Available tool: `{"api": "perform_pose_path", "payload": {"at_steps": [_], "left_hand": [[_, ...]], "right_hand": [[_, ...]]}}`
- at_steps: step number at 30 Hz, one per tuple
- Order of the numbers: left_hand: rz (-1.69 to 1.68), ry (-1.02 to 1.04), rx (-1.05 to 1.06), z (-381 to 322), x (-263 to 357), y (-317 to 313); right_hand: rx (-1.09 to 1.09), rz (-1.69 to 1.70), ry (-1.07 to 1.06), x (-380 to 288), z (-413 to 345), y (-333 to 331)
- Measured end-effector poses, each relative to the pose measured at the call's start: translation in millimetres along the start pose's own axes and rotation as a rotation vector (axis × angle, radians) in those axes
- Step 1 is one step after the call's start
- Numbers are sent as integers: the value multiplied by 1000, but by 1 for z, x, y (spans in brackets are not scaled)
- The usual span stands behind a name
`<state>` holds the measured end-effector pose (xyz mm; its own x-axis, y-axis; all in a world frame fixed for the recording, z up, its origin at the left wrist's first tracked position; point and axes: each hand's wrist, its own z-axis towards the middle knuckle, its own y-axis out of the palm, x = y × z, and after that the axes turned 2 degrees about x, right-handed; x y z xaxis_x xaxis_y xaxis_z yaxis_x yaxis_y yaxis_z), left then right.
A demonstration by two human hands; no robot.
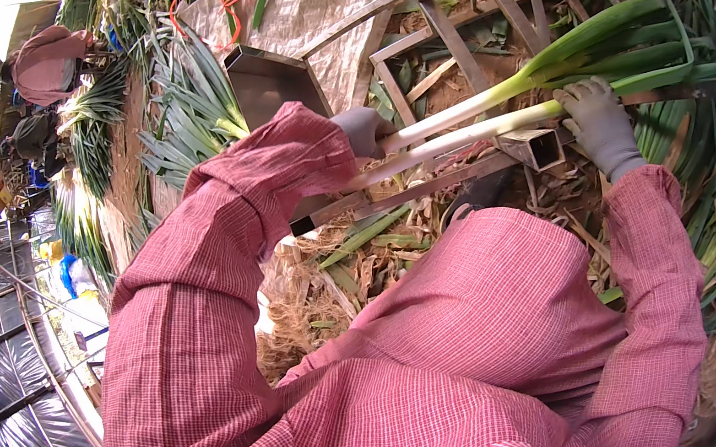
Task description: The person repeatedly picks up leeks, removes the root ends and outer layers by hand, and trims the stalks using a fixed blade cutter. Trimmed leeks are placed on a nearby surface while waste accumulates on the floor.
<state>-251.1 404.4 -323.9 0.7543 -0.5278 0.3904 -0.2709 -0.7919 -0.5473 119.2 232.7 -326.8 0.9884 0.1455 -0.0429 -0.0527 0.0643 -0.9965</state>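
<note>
Two long green onions lie side by side across a metal frame [461,173]. My left hand [364,131], in a grey glove, is closed around the white shank of the upper green onion [469,108], near its root end. The lower green onion [457,141] runs just beneath it, its root end partly hidden by my sleeve. My right hand [594,119], also gloved, rests on the lower one where white turns to green, fingers bent over it. Whether the right hand grips it is unclear. The leaves of both point right.
An open metal box [275,86] stands beyond my left forearm, next to leafy green onions [191,106]. Metal bars [457,49] cross at the top. A large heap of green onions [707,192] lies at right. Dry trimmings [349,259] cover the ground. Another person [46,65] is at upper left.
</note>
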Motion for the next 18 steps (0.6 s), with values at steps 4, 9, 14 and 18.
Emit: {"api": "perform_pose_path", "payload": {"at_steps": [4, 9, 14, 18], "left_hand": [[20, -15, 172, -15, 17, 12], [9, -50, 199, -22, 27, 19], [11, -57, 275, -23, 24, 33], [-113, -78, 263, -22, 17, 37]], "right_hand": [[117, 208, 77, 11, 4, -20], [429, 109, 116, 34, 19, -29], [337, -269, -35, 23, 26, -7], [-126, -34, 29, 21, 19, -9]]}}
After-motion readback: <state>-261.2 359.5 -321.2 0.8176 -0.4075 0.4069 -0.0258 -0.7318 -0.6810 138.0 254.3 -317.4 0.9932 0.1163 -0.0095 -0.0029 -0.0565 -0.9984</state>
